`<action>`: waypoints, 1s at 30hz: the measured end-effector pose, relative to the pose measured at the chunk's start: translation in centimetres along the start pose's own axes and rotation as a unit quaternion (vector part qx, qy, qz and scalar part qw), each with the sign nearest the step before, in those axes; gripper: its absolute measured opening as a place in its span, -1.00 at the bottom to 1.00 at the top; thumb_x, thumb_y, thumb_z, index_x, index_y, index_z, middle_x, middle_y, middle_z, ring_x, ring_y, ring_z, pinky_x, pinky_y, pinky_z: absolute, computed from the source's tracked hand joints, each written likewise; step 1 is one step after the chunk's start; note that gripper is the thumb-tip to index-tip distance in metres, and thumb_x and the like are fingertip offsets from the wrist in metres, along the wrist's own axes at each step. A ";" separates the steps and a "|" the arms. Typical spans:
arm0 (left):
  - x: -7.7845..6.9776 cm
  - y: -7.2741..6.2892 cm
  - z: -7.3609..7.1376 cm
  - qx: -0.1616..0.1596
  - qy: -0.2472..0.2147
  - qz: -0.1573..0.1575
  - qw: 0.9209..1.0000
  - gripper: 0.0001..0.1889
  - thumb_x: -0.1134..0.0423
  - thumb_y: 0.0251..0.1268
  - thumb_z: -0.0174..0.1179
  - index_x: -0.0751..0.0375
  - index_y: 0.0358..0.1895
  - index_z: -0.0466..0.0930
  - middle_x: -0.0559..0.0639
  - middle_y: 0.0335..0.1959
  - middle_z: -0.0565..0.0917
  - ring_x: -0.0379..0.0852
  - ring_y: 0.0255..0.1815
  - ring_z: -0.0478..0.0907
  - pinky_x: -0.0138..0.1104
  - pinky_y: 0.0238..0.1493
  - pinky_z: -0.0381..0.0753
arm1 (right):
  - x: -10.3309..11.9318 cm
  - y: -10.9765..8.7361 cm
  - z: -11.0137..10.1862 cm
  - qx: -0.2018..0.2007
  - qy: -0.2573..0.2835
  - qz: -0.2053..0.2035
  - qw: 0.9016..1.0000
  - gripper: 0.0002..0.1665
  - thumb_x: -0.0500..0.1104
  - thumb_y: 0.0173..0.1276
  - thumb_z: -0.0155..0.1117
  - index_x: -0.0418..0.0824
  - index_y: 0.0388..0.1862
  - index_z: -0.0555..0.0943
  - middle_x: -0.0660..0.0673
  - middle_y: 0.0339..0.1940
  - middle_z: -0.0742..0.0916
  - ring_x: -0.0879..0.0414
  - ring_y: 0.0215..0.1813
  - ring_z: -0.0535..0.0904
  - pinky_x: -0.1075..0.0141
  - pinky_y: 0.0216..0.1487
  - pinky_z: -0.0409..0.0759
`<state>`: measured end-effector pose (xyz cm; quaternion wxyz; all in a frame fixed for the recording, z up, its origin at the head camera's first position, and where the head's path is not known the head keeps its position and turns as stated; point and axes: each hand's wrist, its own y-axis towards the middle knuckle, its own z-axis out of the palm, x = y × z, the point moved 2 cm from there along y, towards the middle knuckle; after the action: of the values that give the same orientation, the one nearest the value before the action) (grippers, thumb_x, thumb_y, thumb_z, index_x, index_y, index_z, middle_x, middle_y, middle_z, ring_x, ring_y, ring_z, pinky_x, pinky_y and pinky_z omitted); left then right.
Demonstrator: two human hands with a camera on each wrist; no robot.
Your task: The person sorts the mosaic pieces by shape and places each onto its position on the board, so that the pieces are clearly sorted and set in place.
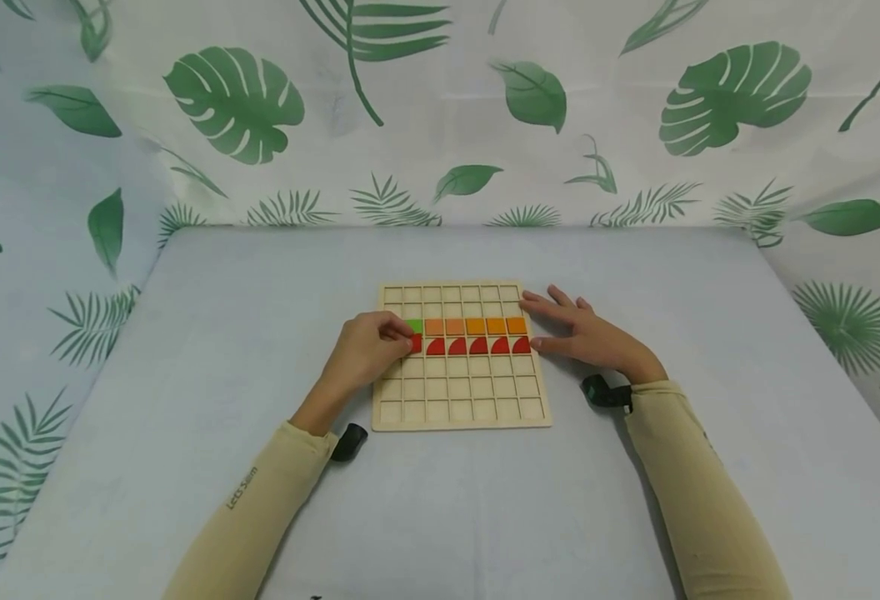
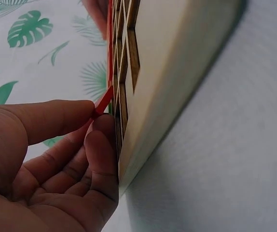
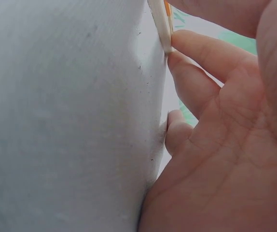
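Observation:
A square wooden grid board (image 1: pixel 459 389) lies flat on the table. My left hand (image 1: pixel 365 350) is over the board's left side. In the left wrist view, its thumb and fingers pinch a thin red tile (image 2: pixel 103 100), which is tilted against the grid. Along one row run several red tiles (image 1: pixel 479 346) with curved edges. The row behind holds a green tile (image 1: pixel 416 326), two light-orange tiles (image 1: pixel 444 327) and orange tiles (image 1: pixel 496 326). My right hand (image 1: pixel 590 333) rests at the board's right edge, fingers spread, its fingertips touching the rim (image 3: pixel 166 46).
The table (image 1: pixel 260 275) has a pale grey-white cover. Behind it and at both sides hangs a white curtain (image 1: pixel 410 150) printed with green leaves. Dark wrist cameras (image 1: pixel 349 442) sit below both wrists.

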<state>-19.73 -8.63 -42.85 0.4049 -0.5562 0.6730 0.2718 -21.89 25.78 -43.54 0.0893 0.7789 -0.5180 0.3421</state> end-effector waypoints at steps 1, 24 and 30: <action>0.0 0.0 0.0 0.001 0.001 0.002 1.000 -0.84 0.39 0.41 0.32 0.30 -0.02 0.77 0.06 -0.18 0.78 -0.01 -0.16 0.67 -0.13 -0.04 0.63 | 0.0 0.0 0.0 0.000 0.001 -0.001 1.000 -0.08 0.03 0.54 0.41 -0.16 0.74 0.26 -0.14 0.78 0.17 -0.20 0.78 -0.33 -0.24 0.62 -0.48; -0.4 -0.3 0.0 0.011 0.038 0.035 0.999 -0.90 0.41 0.40 0.32 0.30 -0.11 0.78 0.03 -0.25 0.73 -0.04 -0.22 0.61 -0.21 -0.15 0.59 | 0.1 0.3 -0.1 0.003 -0.001 -0.004 1.000 -0.07 0.05 0.54 0.40 -0.15 0.74 0.25 -0.13 0.79 0.15 -0.21 0.78 -0.34 -0.26 0.61 -0.50; -0.5 -0.2 0.1 0.024 0.041 0.040 0.998 -0.88 0.44 0.40 0.29 0.35 -0.12 0.79 0.10 -0.17 0.71 -0.02 -0.20 0.60 -0.23 -0.17 0.59 | -0.3 0.1 0.0 -0.002 -0.004 0.000 1.000 -0.06 0.03 0.53 0.41 -0.15 0.74 0.25 -0.14 0.79 0.16 -0.21 0.78 -0.34 -0.25 0.62 -0.49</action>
<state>-19.45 -8.32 -42.45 0.3787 -0.5299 0.7169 0.2487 -22.04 25.98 -43.75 0.0890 0.7803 -0.5187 0.3380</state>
